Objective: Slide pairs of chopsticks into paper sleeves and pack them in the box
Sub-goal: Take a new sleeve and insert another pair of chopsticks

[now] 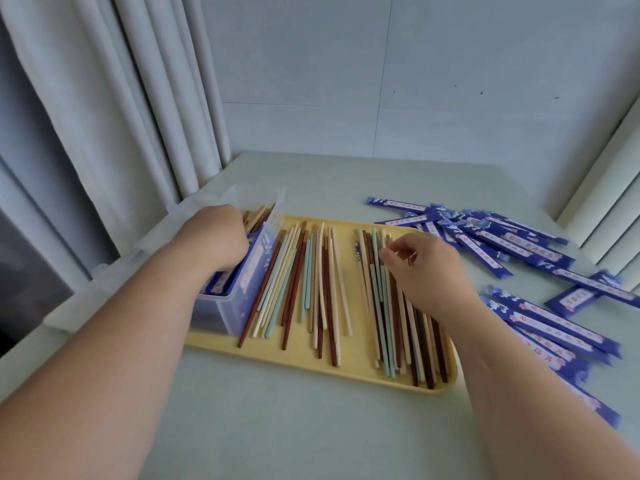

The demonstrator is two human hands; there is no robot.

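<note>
A clear plastic box (239, 306) stands on the left end of a yellow tray (277, 355) and holds blue sleeved chopsticks (256, 258). My left hand (221, 237) reaches down into the box, its fingers curled over a sleeved pair; the fingertips are hidden. Loose chopsticks in brown, cream and mint lie in two piles on the tray, a left pile (311, 282) and a right pile (398, 334). My right hand (426, 268) is over the right pile, with thumb and forefinger pinching chopsticks near their far ends. Empty blue paper sleeves (495, 244) lie scattered to the right.
More blue sleeves (554, 334) lie along the table's right side, near my right forearm. A clear lid (114, 275) lies left of the box at the table edge. Curtains hang at the left, with a wall behind the table.
</note>
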